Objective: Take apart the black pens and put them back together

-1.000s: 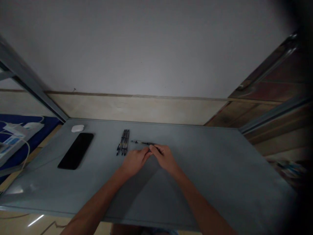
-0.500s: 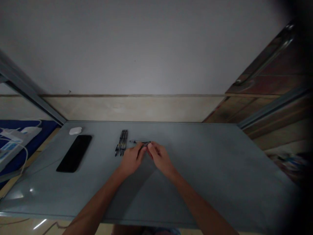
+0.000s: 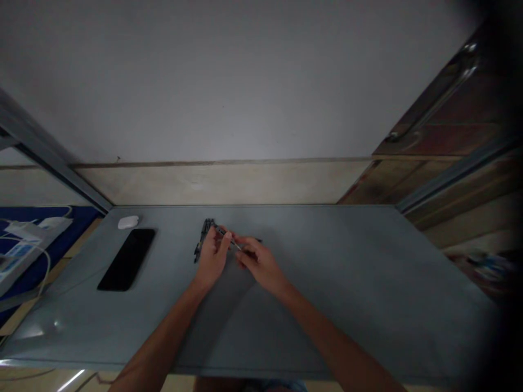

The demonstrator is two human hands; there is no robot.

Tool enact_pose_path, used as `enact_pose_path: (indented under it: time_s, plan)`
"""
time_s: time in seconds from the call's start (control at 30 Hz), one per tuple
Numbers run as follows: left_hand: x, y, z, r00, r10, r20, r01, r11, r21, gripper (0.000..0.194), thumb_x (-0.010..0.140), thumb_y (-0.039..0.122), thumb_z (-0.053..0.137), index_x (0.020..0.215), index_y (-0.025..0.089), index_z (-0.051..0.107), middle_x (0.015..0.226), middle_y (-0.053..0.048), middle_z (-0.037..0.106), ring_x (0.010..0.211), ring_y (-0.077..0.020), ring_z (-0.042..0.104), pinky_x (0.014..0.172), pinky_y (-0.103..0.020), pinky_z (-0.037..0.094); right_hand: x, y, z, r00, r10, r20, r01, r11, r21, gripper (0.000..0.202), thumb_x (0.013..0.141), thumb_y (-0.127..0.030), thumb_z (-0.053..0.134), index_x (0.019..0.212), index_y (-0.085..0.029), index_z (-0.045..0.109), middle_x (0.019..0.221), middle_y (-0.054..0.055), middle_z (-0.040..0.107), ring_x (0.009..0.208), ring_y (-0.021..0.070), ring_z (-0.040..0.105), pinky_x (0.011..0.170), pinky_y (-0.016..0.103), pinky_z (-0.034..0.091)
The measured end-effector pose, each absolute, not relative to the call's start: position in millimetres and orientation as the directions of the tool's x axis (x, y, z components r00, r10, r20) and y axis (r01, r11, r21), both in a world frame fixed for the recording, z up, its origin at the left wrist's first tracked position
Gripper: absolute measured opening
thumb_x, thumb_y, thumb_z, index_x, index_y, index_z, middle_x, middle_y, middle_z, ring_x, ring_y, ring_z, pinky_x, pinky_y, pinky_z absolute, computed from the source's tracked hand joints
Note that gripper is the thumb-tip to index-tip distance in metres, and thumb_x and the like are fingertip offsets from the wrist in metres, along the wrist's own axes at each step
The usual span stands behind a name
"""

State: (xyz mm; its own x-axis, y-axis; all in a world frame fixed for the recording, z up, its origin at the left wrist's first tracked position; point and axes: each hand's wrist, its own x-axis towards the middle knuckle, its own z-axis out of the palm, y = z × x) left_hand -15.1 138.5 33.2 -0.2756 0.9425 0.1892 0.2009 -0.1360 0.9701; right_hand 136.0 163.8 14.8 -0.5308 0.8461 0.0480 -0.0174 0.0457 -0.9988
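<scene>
My left hand (image 3: 213, 253) is closed around a slim dark pen (image 3: 221, 231), which slants down to the right. At the pen's thin, pale lower end, the fingers of my right hand (image 3: 260, 264) are pinched; whether that end is a separate part cannot be made out. A small dark tip (image 3: 259, 240) shows just behind my right fingers, its other end hidden. Several similar dark pens (image 3: 200, 243) lie side by side on the table, just left of my left hand and partly covered by it.
On the left of the grey table (image 3: 347, 283) lie a black phone (image 3: 127, 260) and a white earbud case (image 3: 128, 222). A power strip (image 3: 24, 250) with white cables rests on a blue surface beyond the left edge. A wall (image 3: 245, 182) borders the back.
My hands have drawn slightly apart, the left shifting left over the lying pens. The held pen now slants between them, its thin end exposed. The view has tilted slightly.
</scene>
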Motion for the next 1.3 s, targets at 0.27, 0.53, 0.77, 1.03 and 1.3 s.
enact_pose_path:
  time_s: [0.27, 0.53, 0.77, 1.03, 1.3]
  plan:
    - [-21.7, 140.5, 32.9, -0.344, 0.934, 0.094, 0.196, -0.027, 0.98, 0.04, 0.083, 0.054, 0.059, 0.069, 0.016, 0.058, 0.059, 0.002, 0.057, 0.054, -0.0093, 0.049, 0.055, -0.021, 0.038, 150.2, 183.2, 29.3, -0.335, 0.938, 0.087, -0.204, 0.017, -0.979, 0.024, 0.086, -0.042, 0.062, 0.089, -0.018, 0.065, 0.066, 0.001, 0.063, 0.057, 0.0141, 0.057, 0.056, 0.028, 0.045]
    - [-10.4, 133.6, 35.5, -0.116, 0.991, 0.064, 0.383, -0.015, 0.924, 0.046, 0.085, 0.056, 0.054, 0.061, 0.017, 0.06, 0.052, 0.002, 0.055, 0.051, -0.0112, 0.049, 0.053, -0.023, 0.037, 154.4, 190.1, 25.1, -0.225, 0.974, 0.038, -0.397, -0.056, -0.916, 0.026, 0.085, -0.046, 0.065, 0.087, -0.019, 0.066, 0.066, -0.001, 0.058, 0.057, 0.0126, 0.052, 0.054, 0.025, 0.04]
    - [-3.3, 129.2, 34.9, 0.075, 0.997, 0.002, 0.442, -0.035, 0.896, 0.047, 0.089, 0.054, 0.049, 0.063, 0.017, 0.063, 0.05, 0.001, 0.057, 0.048, -0.0112, 0.049, 0.05, -0.022, 0.035, 155.8, 190.8, 23.6, -0.182, 0.983, 0.028, -0.345, -0.037, -0.938, 0.031, 0.083, -0.05, 0.065, 0.085, -0.019, 0.066, 0.062, -0.001, 0.054, 0.057, 0.0132, 0.049, 0.055, 0.026, 0.041]
    - [6.3, 123.5, 37.6, 0.246, 0.969, 0.02, 0.522, -0.15, 0.84, 0.041, 0.09, 0.047, 0.05, 0.064, 0.017, 0.059, 0.057, 0.002, 0.059, 0.053, -0.0111, 0.051, 0.054, -0.023, 0.034, 148.9, 184.6, 31.6, -0.382, 0.912, -0.153, -0.507, -0.345, -0.79, 0.041, 0.077, -0.063, 0.064, 0.086, -0.024, 0.056, 0.071, -0.001, 0.052, 0.063, 0.0155, 0.051, 0.061, 0.03, 0.046]
    - [-0.7, 128.6, 31.4, 0.257, 0.963, 0.083, 0.631, -0.232, 0.74, 0.043, 0.094, 0.047, 0.044, 0.066, 0.018, 0.058, 0.056, 0.002, 0.053, 0.051, -0.0117, 0.047, 0.051, -0.025, 0.027, 159.1, 183.3, 46.0, -0.532, 0.841, -0.103, -0.523, -0.422, -0.741, 0.033, 0.092, -0.057, 0.041, 0.081, -0.027, 0.05, 0.059, -0.006, 0.018, 0.049, 0.0143, 0.012, 0.045, 0.028, 0.021]
